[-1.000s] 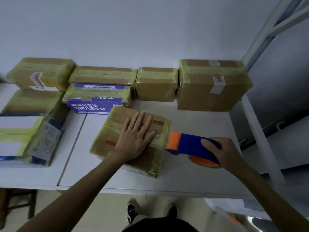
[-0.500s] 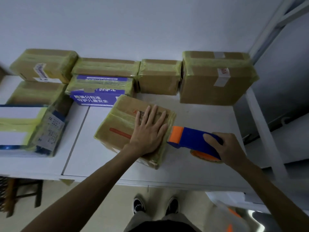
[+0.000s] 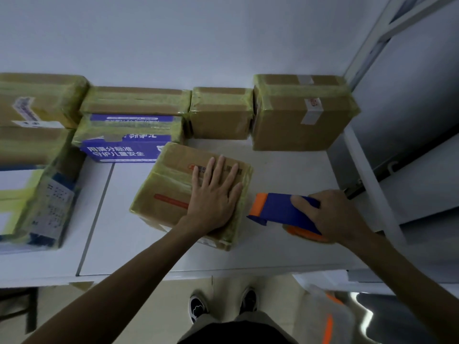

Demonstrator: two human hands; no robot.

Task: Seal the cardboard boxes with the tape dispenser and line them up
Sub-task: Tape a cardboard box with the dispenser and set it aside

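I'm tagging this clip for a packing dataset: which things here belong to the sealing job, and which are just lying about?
Part of the job: cardboard box under the flat left hand; tape dispenser gripped by the right hand; taped boxes lined up at the back.
Lying about: white rack post at right; pale bag at bottom right.

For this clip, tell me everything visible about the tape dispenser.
The tape dispenser has a blue plastic-looking body, an orange front end and an orange round part below, partly hidden. The right hand grips its rear from above. It lies roughly level, low over the white table, orange end pointing at the right side of the cardboard box under the flat left hand. Whether it touches box or table cannot be told.
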